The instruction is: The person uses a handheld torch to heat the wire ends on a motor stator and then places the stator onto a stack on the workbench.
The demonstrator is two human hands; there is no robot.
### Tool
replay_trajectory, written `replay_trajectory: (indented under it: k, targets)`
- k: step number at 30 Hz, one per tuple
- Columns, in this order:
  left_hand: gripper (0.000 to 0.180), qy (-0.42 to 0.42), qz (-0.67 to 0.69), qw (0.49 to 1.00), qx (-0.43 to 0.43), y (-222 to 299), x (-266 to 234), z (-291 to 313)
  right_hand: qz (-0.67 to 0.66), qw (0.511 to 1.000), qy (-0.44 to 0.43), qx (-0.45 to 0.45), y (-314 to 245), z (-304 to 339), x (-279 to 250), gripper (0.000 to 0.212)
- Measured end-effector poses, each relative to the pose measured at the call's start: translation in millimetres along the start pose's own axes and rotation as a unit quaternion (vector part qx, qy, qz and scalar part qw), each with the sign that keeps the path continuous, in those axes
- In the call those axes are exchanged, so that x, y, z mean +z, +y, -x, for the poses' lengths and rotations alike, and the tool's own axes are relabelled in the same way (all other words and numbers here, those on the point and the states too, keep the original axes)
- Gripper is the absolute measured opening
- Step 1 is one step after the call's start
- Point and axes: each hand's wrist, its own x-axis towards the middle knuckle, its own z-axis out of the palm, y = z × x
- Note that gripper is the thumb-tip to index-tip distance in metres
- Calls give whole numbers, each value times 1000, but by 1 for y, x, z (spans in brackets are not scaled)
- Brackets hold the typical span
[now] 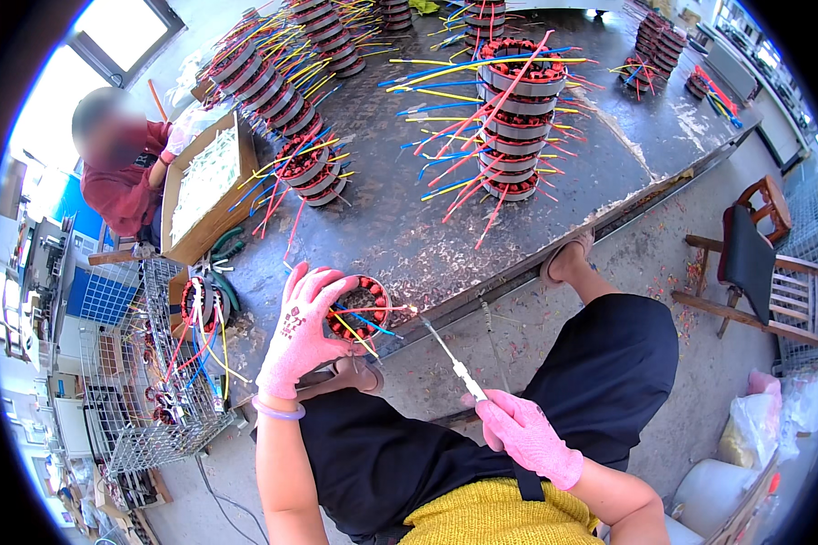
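Note:
My left hand (302, 331), in a pink glove, grips a motor stator (370, 295) at the table's near edge. This ring has red windings, and red, blue and yellow lead wires (362, 327) stick out of it to the right. In my pink-gloved right hand (524, 434) is a soldering iron (460, 368) with a white handle and a thin metal shaft. Its tip points up and left and meets, or nearly meets, the end of a red lead, where a small orange glow (413, 309) shows. Part of the stator is hidden behind my left fingers.
Stacked stators (516, 118) with coloured leads stand on the dark table (382, 163). To the left are green-handled pliers (227, 254), another stator (202, 304) and a wire basket (154, 363). A co-worker (123, 173) sits behind a cardboard box (204, 191). A chair (745, 263) stands at right.

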Motion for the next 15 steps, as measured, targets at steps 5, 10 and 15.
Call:
replay_trajectory:
  k: [5,10,15]
  targets:
    - [91,-3,-1,1000,-2,-1,0,0,-2,1000,-3,5,-1,-1,-1,35]
    - [92,-7,0,1000,-2,-2,1,0,5,1000,-6,-12,3,-2,-2,35]
    - [92,-6,1,1000,-4,-2,1,1,12,1000,-7,1,-1,-1,-3,35]
